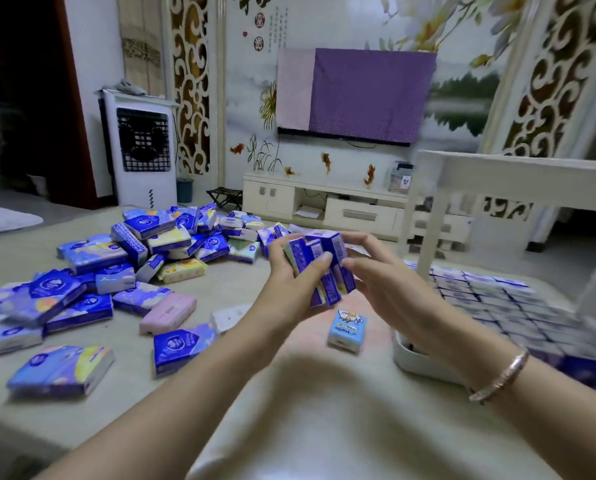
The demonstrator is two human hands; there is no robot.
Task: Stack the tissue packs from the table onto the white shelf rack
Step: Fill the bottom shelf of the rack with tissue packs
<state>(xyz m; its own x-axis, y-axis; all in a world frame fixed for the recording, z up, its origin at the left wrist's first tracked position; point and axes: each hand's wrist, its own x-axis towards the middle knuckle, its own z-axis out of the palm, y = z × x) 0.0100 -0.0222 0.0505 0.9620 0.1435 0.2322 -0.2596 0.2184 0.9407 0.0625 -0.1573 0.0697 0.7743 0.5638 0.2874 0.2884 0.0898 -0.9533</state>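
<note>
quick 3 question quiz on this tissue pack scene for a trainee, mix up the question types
1. True or false: the left hand and the right hand hold one bundle of tissue packs between them.
2. Multiple choice: the light blue pack lying below the hands is A) on the table, B) in the white shelf rack, C) held in the left hand.
3. Fill in: the big loose pile of packs lies to the ____ of the hands.

Key: 1 true. 2 A. 3 left.
</note>
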